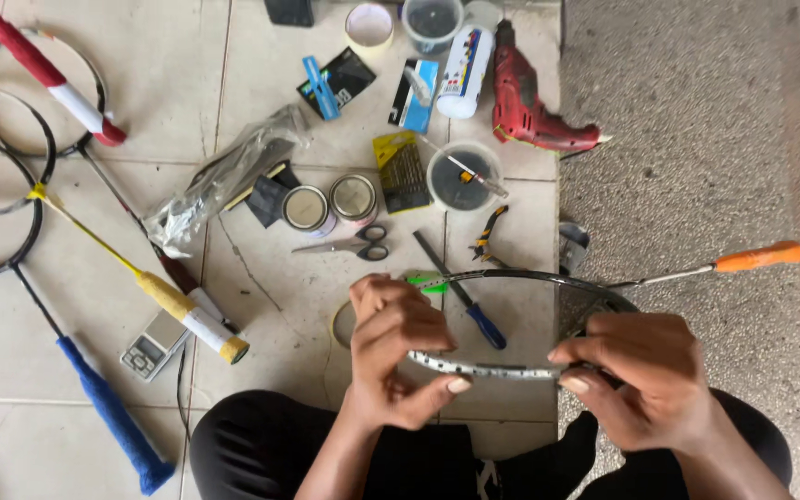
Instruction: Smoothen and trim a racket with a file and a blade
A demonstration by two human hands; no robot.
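Near the bottom edge, above two dark-clad knees, a racket (530,319) is held flat across the view by both hands. Its long axis runs left to right and slightly far: the frame lies under the hands, the thin shaft points right, and the orange grip (759,256) ends over the rough grey concrete (696,93). The near rim of the frame is pinched by the left hand (395,352) between thumb and curled fingers, which are pressed together. The same rim is gripped further right by the right hand (645,375), thumb and forefinger closed on it. Between the hands a pale, speckled strip (488,368) is seen along the rim, possibly tape; this cannot be told for sure.

Just far of the frame, on smooth beige tiles (261,315), a blue-handled screwdriver (465,292), scissors (354,244) and yellow-handled pliers (488,231) are laid close together, so little open floor is left there. Two round tins (331,204) stand further off, and a red drill (530,102) lies at the far tile edge. More room is found to the right, on the concrete. Other rackets (94,278) lie well apart to the left, beside a small grey scale (152,345).
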